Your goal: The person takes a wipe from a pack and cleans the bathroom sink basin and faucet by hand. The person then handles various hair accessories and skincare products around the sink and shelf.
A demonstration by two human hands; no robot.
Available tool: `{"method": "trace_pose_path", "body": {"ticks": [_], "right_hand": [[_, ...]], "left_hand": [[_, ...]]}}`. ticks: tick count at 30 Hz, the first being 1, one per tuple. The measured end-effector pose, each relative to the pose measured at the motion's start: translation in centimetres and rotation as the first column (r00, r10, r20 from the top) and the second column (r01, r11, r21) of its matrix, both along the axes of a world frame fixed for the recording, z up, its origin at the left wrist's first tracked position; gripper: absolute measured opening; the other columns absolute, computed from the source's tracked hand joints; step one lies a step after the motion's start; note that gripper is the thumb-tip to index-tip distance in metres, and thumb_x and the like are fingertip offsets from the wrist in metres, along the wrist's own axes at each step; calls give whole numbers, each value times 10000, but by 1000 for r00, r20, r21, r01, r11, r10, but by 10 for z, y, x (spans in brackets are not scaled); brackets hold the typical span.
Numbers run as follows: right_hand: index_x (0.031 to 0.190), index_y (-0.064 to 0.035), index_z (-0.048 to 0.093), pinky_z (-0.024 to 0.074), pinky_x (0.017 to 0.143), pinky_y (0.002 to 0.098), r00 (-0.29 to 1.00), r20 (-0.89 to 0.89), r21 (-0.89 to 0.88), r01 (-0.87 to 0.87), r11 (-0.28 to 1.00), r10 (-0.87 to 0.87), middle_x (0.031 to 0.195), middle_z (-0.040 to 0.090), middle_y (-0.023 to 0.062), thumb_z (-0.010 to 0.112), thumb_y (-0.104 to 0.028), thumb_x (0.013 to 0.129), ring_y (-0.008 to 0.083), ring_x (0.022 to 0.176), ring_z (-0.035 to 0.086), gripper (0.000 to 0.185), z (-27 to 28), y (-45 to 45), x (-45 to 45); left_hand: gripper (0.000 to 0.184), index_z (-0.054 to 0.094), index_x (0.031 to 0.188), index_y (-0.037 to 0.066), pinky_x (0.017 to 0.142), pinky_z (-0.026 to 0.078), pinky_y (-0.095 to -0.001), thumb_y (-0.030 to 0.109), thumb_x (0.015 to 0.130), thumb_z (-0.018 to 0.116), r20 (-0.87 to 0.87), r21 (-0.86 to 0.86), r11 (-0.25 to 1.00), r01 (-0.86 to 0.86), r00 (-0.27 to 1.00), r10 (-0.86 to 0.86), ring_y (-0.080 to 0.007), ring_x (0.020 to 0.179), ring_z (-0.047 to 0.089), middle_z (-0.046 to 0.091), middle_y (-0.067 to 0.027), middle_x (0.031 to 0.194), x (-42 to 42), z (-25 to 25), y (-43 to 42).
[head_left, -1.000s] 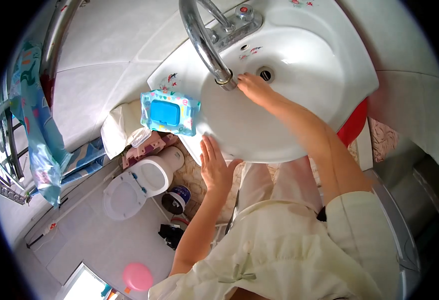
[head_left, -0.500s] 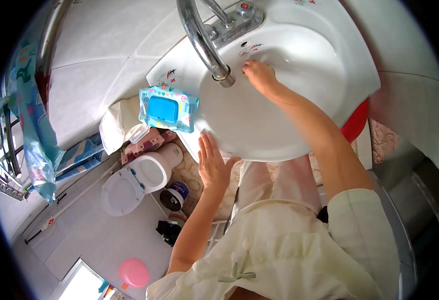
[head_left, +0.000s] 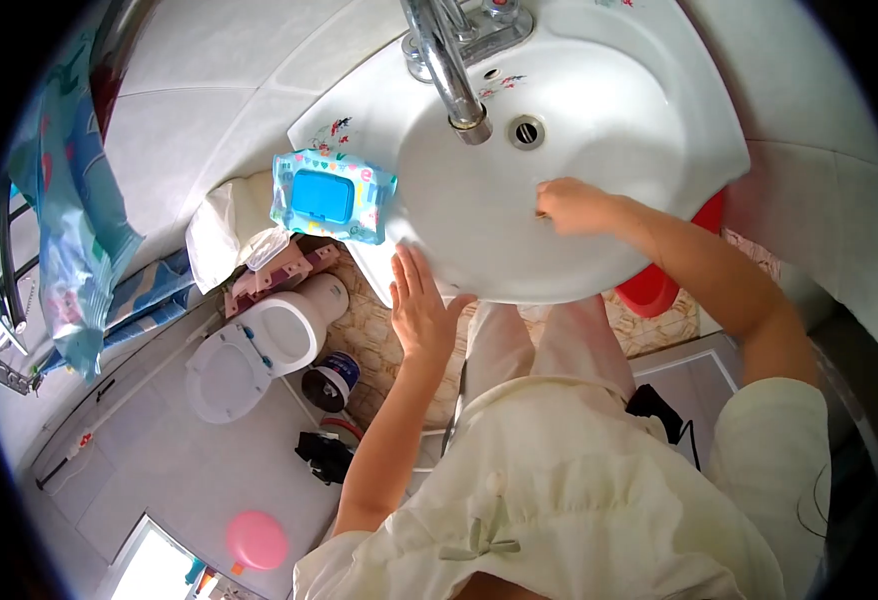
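My right hand (head_left: 574, 206) is over the basin of the white sink (head_left: 459, 255), its fingers closed together. Something small may be pinched at the fingertips, but I cannot make it out. The drain (head_left: 525, 132) shows uncovered just beyond that hand. My left hand (head_left: 423, 308) rests on the sink's front left edge with fingers stretched out, holding nothing. Close beside it, on the left corner of the sink, lies a blue pack of wet wipes (head_left: 329, 196) with its lid closed. A chrome faucet (head_left: 449, 75) reaches over the basin, with no water seen running.
A toilet (head_left: 284, 335) with raised lid and a dark bucket (head_left: 331, 382) stand at lower left. Under the sink's right side is a red basin (head_left: 649, 290). A pink balloon (head_left: 256, 540) is at bottom left; a blue plastic bag (head_left: 74, 230) hangs at far left.
My right hand has moved from the drain toward the front right of the basin, uncovering the drain. My left hand stays on the sink edge. The view has shifted slightly.
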State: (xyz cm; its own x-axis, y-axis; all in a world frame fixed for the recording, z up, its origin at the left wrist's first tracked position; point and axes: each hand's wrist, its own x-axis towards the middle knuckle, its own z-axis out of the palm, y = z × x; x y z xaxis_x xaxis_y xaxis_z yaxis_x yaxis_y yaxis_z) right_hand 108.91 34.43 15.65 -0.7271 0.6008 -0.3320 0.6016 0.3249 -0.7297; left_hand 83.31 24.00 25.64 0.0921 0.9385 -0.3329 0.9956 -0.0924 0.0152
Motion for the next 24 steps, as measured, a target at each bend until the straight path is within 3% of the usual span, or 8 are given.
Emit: {"method": "trace_pose_path", "body": {"ticks": [4, 6, 9, 14, 16, 21, 23, 24], "right_hand": [[761, -2, 651, 486, 753, 430, 999, -39, -21, 27, 999, -27, 833, 618, 194, 550, 7, 662, 351, 836, 606, 142, 3, -9, -53], [782, -9, 651, 486, 761, 418, 965, -176, 18, 200, 980, -194, 848, 608, 169, 549, -7, 713, 334, 864, 595, 123, 3, -16, -72], [925, -23, 658, 477, 775, 398, 972, -207, 59, 129, 990, -114, 903, 598, 124, 586, 27, 711, 304, 889, 583, 231, 7, -29, -73], [796, -39, 662, 490, 753, 401, 978, -185, 69, -86, 994, 98, 857, 616, 130, 587, -17, 729, 303, 871, 597, 103, 32, -34, 0], [802, -45, 667, 491, 744, 406, 988, 64, -35, -139, 990, 141, 887, 631, 139, 591, 6, 715, 313, 861, 607, 126, 49, -12, 37], [837, -33, 659, 492, 732, 427, 990, 49, 236, 116, 965, -131, 919, 632, 190, 569, 22, 722, 339, 836, 621, 156, -6, 51, 85], [848, -12, 649, 485, 753, 439, 870, 463, 233, 63, 971, -168, 924, 628, 194, 552, 28, 732, 331, 866, 617, 157, -10, 51, 87], [848, -12, 649, 485, 753, 439, 869, 467, 227, 58, 972, -161, 924, 628, 194, 552, 28, 732, 331, 866, 617, 157, -7, 40, 85]], "left_hand": [[1017, 206, 1397, -50, 1035, 355, -406, 452, 679, 723, -3, -15, 1000, -11, 1000, 11, -372, 1332, 277, 226, -230, 1460, 1, 2, 1], [1015, 205, 1397, -50, 1036, 354, -406, 453, 682, 721, -6, -31, 999, -26, 1000, 26, -371, 1332, 279, 230, -229, 1459, 2, 2, 1], [1015, 211, 1396, -47, 1019, 378, -394, 459, 679, 720, -15, -2, 1000, -2, 1000, 2, -364, 1332, 285, 242, -225, 1456, 0, 1, 0], [1005, 219, 1402, -28, 1043, 349, -391, 449, 676, 726, 15, -13, 999, -49, 999, 49, -350, 1342, 274, 227, -214, 1467, 0, 1, -1], [1004, 218, 1406, -23, 1060, 323, -394, 438, 675, 730, 5, -14, 999, -47, 999, 47, -343, 1349, 261, 210, -206, 1476, 2, 3, 0], [1037, 215, 1404, -44, 1014, 372, -448, 440, 654, 744, 26, 31, 999, -12, 1000, 11, -355, 1340, 285, 219, -218, 1473, -2, -1, -2], [1025, 208, 1408, -33, 1039, 341, -425, 423, 663, 745, 32, 10, 999, -32, 999, 32, -350, 1346, 271, 202, -212, 1480, -2, 0, -1], [1015, 200, 1413, -23, 1064, 310, -401, 405, 671, 745, 42, -9, 999, -51, 998, 52, -344, 1351, 256, 185, -206, 1487, -1, 1, -2]]}}
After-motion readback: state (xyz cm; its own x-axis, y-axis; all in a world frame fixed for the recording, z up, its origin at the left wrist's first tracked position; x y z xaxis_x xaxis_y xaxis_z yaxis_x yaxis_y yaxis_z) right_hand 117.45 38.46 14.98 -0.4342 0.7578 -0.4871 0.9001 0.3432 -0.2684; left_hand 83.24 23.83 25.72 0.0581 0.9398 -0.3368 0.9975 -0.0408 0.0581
